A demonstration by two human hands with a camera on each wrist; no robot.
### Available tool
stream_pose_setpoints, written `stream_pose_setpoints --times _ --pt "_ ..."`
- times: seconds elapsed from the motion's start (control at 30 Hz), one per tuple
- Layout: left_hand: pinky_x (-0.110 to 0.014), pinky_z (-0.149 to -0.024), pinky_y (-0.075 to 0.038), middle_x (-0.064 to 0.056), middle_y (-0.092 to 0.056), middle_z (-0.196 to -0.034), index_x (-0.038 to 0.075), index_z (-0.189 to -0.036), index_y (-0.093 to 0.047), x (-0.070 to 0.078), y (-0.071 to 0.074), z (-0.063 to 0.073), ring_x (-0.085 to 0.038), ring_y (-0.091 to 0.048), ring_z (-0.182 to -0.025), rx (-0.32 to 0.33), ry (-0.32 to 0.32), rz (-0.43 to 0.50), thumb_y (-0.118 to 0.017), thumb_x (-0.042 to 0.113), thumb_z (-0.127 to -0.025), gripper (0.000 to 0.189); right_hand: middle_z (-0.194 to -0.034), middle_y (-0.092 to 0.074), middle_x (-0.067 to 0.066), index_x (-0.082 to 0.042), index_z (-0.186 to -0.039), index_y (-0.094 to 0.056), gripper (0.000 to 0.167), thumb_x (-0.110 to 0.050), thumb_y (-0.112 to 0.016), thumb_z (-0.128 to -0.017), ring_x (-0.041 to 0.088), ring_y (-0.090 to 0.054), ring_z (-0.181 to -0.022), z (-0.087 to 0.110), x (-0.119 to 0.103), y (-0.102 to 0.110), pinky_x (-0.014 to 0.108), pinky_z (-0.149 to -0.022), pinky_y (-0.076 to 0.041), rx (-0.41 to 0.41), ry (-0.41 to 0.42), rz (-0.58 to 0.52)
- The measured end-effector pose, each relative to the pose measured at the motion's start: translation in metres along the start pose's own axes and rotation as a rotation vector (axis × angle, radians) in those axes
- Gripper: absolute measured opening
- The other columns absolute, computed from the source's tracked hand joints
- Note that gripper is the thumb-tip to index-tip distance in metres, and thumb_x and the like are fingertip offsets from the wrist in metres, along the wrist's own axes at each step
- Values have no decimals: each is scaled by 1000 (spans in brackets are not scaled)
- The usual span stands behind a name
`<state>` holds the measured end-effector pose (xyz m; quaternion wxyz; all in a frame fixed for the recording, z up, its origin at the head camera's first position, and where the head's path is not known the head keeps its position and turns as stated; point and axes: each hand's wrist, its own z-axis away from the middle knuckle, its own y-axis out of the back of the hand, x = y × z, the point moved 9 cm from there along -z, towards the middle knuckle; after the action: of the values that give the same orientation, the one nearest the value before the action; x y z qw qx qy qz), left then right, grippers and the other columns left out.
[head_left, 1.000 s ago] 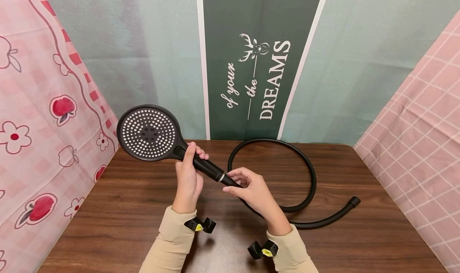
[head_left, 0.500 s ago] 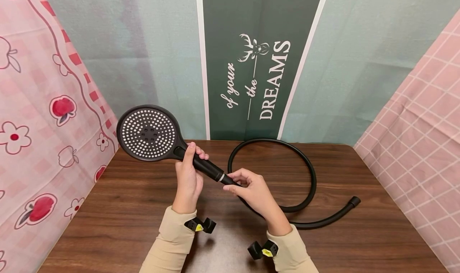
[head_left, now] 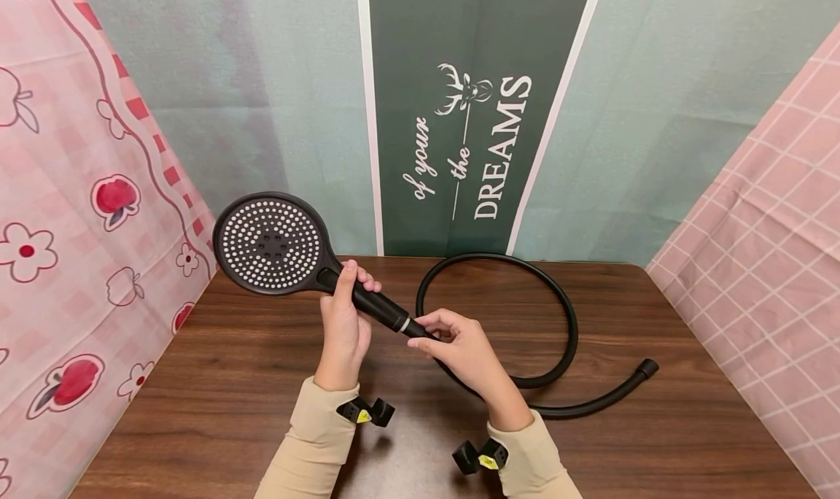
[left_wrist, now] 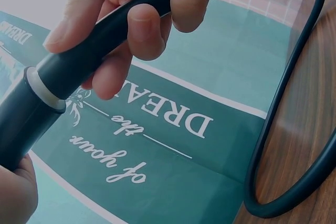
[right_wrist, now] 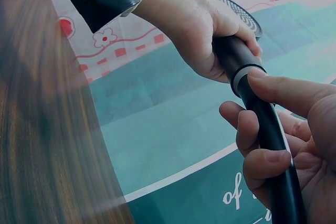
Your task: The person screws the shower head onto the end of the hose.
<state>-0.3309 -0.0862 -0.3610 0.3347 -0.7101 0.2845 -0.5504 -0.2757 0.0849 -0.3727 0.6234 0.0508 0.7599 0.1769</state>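
Observation:
My left hand (head_left: pixel 346 324) grips the handle of a black shower head (head_left: pixel 272 244), thumb along its top. The round face with pale nozzles points up toward the head camera, at the left. At the handle's lower end, my right hand (head_left: pixel 459 346) holds the end of a black shower hose (head_left: pixel 572 316) between thumb and curled fingers. A pale ring (left_wrist: pixel 44 88) shows at the joint between handle and hose end in the left wrist view. In the right wrist view the right thumb (right_wrist: pixel 262 83) lies right by that ring, with the fingers wrapped round the hose.
The hose loops over the brown wooden table (head_left: pixel 230 411), and its free end (head_left: pixel 648 368) lies to the right. Behind the table hangs a green curtain (head_left: pixel 315 120) with printed lettering. Pink patterned cloths (head_left: pixel 65 295) flank both sides. Black wrist cameras (head_left: pixel 467 457) sit at both cuffs.

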Motion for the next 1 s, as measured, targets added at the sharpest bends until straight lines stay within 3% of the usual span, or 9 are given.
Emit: stream_pose_setpoints --times 0.7,1.0 --pt "-21 -64 -54 2 -57 -71 10 -94 -49 0 0 -1 -8 -56 -62 -7 -4 -3 -51 12 -103 10 -84 -73 7 -13 -103 -73 22 -21 -80 -85 10 -62 -65 0 1 0 25 -61 -55 -4 -19 19" --pt "-21 -65 -54 2 -57 -71 10 -94 -49 1 0 0 -8 -56 -62 -7 -1 -3 -52 12 -103 10 -84 -73 10 -8 -104 -73 23 -21 -79 -85 15 -64 -67 1 1 0 26 -62 -55 -1 -10 16"
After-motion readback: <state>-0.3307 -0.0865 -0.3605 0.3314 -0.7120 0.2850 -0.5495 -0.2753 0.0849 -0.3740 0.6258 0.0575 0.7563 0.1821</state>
